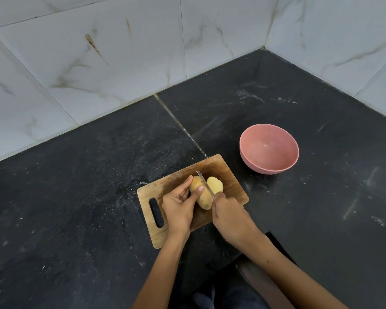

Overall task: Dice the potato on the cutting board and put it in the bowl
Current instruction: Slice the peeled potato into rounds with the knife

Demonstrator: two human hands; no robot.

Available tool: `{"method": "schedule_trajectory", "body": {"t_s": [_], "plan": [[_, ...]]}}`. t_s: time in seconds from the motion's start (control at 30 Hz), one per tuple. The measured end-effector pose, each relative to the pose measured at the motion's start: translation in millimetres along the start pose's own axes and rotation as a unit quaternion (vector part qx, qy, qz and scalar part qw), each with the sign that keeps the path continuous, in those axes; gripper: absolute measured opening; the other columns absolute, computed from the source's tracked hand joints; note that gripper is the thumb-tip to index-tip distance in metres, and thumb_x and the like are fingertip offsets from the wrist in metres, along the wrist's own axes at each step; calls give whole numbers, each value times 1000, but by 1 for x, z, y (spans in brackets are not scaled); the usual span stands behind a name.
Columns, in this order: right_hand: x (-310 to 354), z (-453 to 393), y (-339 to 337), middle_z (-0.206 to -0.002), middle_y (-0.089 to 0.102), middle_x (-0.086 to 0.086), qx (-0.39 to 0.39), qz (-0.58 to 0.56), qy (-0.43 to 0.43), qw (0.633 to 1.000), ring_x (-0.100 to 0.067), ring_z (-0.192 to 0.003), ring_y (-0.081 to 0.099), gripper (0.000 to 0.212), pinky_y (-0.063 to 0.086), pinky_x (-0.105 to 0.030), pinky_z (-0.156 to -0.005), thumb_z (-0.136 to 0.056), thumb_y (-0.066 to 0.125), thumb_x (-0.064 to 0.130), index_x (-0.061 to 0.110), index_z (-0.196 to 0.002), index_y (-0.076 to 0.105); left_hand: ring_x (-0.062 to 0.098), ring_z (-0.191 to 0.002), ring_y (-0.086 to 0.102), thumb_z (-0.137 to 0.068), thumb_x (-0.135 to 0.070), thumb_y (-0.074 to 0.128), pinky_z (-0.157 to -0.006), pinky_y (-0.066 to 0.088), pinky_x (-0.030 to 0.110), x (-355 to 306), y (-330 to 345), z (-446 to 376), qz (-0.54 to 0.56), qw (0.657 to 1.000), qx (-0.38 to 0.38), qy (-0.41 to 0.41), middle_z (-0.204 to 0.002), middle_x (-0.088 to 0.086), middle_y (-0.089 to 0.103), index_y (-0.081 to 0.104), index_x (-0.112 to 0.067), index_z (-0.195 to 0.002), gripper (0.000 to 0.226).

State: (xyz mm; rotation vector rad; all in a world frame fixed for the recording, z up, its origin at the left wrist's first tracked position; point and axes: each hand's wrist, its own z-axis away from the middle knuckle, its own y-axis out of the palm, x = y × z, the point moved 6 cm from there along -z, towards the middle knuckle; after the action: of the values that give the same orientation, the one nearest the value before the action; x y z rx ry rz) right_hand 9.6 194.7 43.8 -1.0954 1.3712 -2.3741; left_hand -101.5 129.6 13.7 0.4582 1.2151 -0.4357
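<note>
Head cam, looking down at a dark stone counter (pixel 76 197) that fills most of the frame, with white marble-look wall tiles (pixel 98 52) running across the top and down the right edge.

Just below centre sits a wooden cutting board (pixel 165 233) with a slot handle at its lower left end. The potato (pixel 202 195) lies on the board and it's already split lengthwise — the left half still shows skin, the other half (pixel 215 185) has flopped over just right of it with the pale cut face up.

The left hand (pixel 178 206) holds the skin-side half, thumb and fingers curled round it. The right hand (pixel 228 217) is wrapped tight around the handle of a knife (pixel 205 185), the blade lying in the gap between the two halves, tip pointing toward the top of the frame.

The pink bowl (pixel 269 149) sits on the counter to the upper right of the board, near it but not touching — nothing in it.
</note>
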Motion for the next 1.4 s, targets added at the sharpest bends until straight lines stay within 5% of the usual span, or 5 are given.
{"method": "schedule_trajectory", "body": {"t_s": [0.73, 0.93, 1.1, 1.4], "plan": [[-2, -18, -2, -89, 51, 1, 124, 32, -26, 991, -5, -66, 47, 31, 32, -14, -52, -99, 45, 13, 8, -129, 44, 7, -110, 61, -74, -4, 76, -97, 49, 31, -11, 4, -1, -71, 997, 13, 30, -118, 3, 66, 64, -8, -118, 46], [-20, 3, 6, -77, 47, 3, 138, 75, -29, 987, -11, -69, 52, 22, 44, -26, -59, -101, 40, 14, 9, -123, 38, 3, -109, 61, -74, -5, 77, -98, 48, 26, -11, 4, -1, -76, 997, 14, 28, -118, 1, 66, 65, -9, -117, 45], [-17, -11, 4, -81, 44, 6, 167, 64, -30, 983, -7, -71, 50, 32, 38, -18, -59, -100, 43, 12, 9, -131, 37, 6, -109, 61, -75, -6, 76, -97, 49, 28, -11, 0, -1, -74, 997, 11, 31, -119, 3, 66, 63, -7, -119, 46], [-27, 11, 20, -75, 45, 1, 112, 37, -18, 993, -9, -63, 44, 7, 30, -23, -53, -103, 35, 22, 15, -104, 35, 5, -109, 61, -77, -7, 76, -98, 49, 29, -12, 6, 1, -97, 994, 0, 40, -118, 2, 66, 64, -9, -119, 43]]}}
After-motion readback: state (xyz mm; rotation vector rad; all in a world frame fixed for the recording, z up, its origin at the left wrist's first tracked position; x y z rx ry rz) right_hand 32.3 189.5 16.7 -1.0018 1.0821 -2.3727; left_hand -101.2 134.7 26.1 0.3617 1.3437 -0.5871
